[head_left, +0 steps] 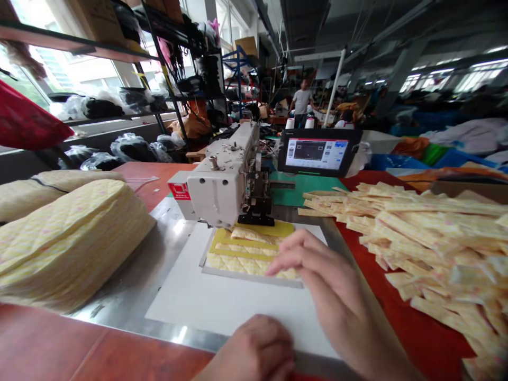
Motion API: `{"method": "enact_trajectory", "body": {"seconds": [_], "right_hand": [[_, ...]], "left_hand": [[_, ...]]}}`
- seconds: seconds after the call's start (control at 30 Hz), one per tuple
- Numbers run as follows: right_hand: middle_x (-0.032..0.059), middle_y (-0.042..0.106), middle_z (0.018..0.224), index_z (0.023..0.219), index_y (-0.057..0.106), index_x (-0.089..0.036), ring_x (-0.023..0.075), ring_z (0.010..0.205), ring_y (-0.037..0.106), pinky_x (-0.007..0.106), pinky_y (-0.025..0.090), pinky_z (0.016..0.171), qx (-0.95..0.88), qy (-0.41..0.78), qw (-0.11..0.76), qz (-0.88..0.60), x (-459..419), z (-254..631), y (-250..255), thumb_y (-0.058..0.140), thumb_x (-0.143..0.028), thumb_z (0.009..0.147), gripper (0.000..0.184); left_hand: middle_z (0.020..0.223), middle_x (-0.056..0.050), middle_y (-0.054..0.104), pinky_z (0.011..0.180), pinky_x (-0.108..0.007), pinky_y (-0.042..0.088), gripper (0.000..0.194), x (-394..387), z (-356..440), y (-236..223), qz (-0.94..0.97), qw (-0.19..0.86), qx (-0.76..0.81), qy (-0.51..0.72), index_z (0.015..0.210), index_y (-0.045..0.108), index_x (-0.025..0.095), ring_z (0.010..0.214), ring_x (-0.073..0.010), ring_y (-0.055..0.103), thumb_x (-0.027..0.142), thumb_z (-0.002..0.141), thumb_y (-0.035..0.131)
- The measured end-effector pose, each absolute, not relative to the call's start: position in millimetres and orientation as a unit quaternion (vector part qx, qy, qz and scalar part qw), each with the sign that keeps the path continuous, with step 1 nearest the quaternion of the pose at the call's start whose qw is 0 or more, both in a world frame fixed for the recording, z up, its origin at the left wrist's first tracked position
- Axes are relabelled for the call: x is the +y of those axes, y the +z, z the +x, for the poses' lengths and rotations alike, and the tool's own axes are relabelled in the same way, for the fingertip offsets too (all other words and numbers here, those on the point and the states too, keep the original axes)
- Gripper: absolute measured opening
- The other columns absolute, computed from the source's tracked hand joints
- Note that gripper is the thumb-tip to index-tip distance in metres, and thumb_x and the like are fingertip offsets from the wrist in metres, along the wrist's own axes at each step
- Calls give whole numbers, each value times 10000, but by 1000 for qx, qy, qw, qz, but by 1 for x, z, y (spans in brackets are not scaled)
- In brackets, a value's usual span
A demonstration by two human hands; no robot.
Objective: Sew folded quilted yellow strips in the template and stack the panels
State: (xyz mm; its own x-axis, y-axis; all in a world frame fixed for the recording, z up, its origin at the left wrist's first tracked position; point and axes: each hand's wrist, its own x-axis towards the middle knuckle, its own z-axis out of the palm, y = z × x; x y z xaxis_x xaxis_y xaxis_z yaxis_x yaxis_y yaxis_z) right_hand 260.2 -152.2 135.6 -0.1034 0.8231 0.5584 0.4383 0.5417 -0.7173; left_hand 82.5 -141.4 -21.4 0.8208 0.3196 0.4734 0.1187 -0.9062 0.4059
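Observation:
My right hand (331,286) reaches over the right end of a yellow quilted fabric piece (238,263), its fingers stretched out and apart. Whether the fingertips touch the fabric I cannot tell. The piece lies in a yellow template (283,228) with a slot, and a narrow folded fabric strip (250,234) lies on top. Behind it stands the white head of a sewing machine (216,198), with a black clamp (256,219) above the template's back. Nearer me, my left hand (260,346) is curled closed over the front of the white plate (190,296); its fingertips are hidden.
A thick stack of yellow quilted pieces (75,248) stands at left. On the right lies a large heap of fabric strips (428,248). A control screen (317,152) is behind the machine. Shelves (79,45) line the windows, and a person (302,101) stands far back.

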Motion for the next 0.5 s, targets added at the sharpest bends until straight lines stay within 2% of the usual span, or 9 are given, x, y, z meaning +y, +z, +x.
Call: {"method": "enact_trajectory", "body": {"seconds": [0.07,0.1,0.2,0.3,0.4,0.5], "right_hand": [[25,682,927,921,681,-235,176,881,654,280,536,764,-700,219,497,-464,-126,264,123,407,-188,1013,293],[27,690,947,977,661,-228,181,891,657,291,533,782,-699,222,467,-493,-115,268,112,436,-192,1002,230],[53,690,1014,1072,601,-223,212,908,664,339,521,801,-721,140,366,-571,-97,288,68,477,-221,977,155],[58,664,1002,992,615,-235,237,932,659,375,510,838,-746,62,284,-599,-100,313,28,469,-215,972,149],[54,645,1016,1017,608,-246,241,933,659,370,512,821,-725,31,281,-628,-112,329,0,526,-278,974,98],[63,632,1004,1048,548,-225,248,895,650,370,514,769,-659,-1,323,-679,-120,334,-20,587,-391,963,190]], "left_hand": [[1023,-54,721,943,-265,559,144,-139,83,-19,931,207,107,280,1115,651,193,981,-172,685,262,1023,565],[1033,-57,721,952,-270,555,145,-137,82,-16,931,212,105,280,1127,644,190,995,-174,683,248,1016,572],[1041,-74,713,950,-293,555,154,-131,69,-3,931,197,133,275,1135,632,187,1013,-186,673,177,1002,554],[1052,-82,701,906,-302,562,201,-125,42,10,916,194,209,282,1137,629,201,1011,-193,661,122,997,508],[1064,-72,693,882,-283,567,198,-123,15,15,892,196,285,292,1116,638,223,1002,-187,659,136,1012,494],[1059,-63,692,873,-264,570,184,-123,1,12,875,186,327,305,1115,642,237,992,-183,665,170,1026,496]]}}
